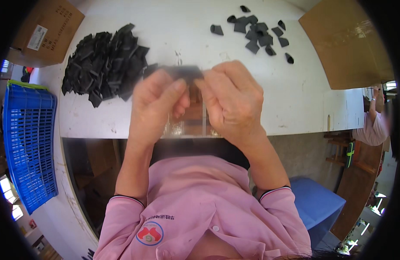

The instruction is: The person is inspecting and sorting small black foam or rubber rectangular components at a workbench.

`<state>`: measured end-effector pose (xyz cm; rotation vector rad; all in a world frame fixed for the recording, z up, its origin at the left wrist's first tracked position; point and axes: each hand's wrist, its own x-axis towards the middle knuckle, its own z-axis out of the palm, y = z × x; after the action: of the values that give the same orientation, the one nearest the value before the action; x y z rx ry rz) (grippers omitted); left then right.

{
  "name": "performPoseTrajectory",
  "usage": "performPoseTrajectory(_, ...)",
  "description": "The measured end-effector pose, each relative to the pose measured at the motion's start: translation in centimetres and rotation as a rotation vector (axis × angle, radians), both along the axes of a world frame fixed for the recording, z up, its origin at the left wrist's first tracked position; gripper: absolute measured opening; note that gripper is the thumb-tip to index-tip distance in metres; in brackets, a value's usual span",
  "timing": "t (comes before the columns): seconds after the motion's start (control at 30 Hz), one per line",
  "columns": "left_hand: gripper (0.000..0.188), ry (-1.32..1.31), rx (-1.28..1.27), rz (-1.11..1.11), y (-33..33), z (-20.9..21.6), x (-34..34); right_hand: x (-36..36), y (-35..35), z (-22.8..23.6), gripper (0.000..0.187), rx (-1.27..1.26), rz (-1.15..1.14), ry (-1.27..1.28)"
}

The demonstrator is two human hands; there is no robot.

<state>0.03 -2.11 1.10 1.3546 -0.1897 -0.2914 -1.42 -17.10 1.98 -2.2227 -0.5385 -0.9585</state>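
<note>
Head camera view: the person's two hands meet near the middle, just toward 12 o'clock, above a white table point(291, 102). At 11 o'clock the left hand point(153, 106) is closed, thumb against fingers, on a small black piece point(187, 72). At 1 o'clock the right hand point(236, 102) has its fingers curled and pinches the same piece at its 3 o'clock end. The piece spans the narrow gap between the hands at 12 o'clock; it is blurred, so its exact shape cannot be told.

At 10 o'clock a large, tangled heap of black pieces point(109, 65) lies on the table, close to the left hand. Out at 1 o'clock, beyond the right hand, lies a scattered group of smaller dark pieces point(265, 40); several are rolled like short tubes with open ends, and some overlap.

One cardboard box point(57, 32) stands at 10 o'clock with a white label on its side, and another cardboard box point(354, 47) sits at 2 o'clock. A blue slatted basket point(31, 147) is at 9 o'clock. The person's pink shirt point(182, 186) fills 6 o'clock, and a blue box-shaped object point(315, 201) is at 4 o'clock. Another person point(373, 128) shows at 3 o'clock.
</note>
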Motion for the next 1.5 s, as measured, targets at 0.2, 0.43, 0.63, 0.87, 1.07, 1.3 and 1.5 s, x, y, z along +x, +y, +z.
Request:
performPoseTrajectory(0.2,0.015,0.44,-0.574,-0.209,0.4,-0.7,1.1,1.1,0.1,-1.1,0.013,0.067,-0.004,-0.103)
performPoseTrajectory(0.43,0.024,-0.329,0.704,0.198,-2.0,-7.6,0.9,2.2,-2.7,1.1,0.018,0.97,0.263,0.502)
performPoseTrajectory(0.63,0.03,-0.502,1.182,0.265,-3.4,-11.2,1.5,0.1,-3.6,-3.5,0.021,1.105,-0.011,0.794)
performPoseTrajectory(0.87,0.017,-0.473,1.116,0.216,-1.5,-11.2,2.8,-4.0,-2.6,-7.5,0.018,1.011,0.074,1.077)
performPoseTrajectory(1.07,0.016,0.167,0.502,0.221,0.5,-11.0,3.1,-4.4,-1.7,-7.7,0.017,0.897,0.116,1.161)
performPoseTrajectory(1.3,0.008,0.206,0.048,0.188,1.9,-7.1,-0.1,-5.0,-0.3,-6.7,0.021,0.5,0.082,0.863)
performPoseTrajectory(1.5,0.005,0.421,-0.241,-0.048,0.9,-4.4,-3.0,-4.8,0.8,-5.9,0.029,0.951,0.233,0.921)
